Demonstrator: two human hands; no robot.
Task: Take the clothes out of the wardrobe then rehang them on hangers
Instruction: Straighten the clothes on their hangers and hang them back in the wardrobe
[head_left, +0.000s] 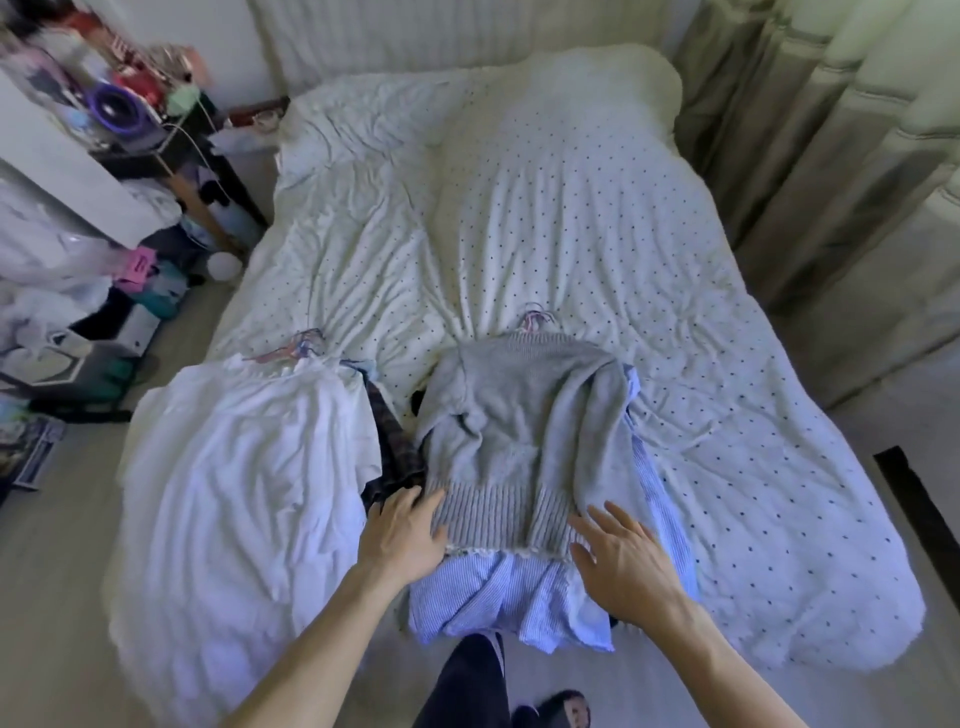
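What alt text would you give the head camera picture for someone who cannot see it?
A person's left hand and right hand reach with open fingers to the ribbed hem of a grey sweater lying on a blue striped garment on a dotted bed cover. A white garment lies to its left.

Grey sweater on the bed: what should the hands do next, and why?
Probably grip the grey sweater by its hem: the left hand and right hand are open at its two bottom corners, and it lies on top of the blue striped shirt.
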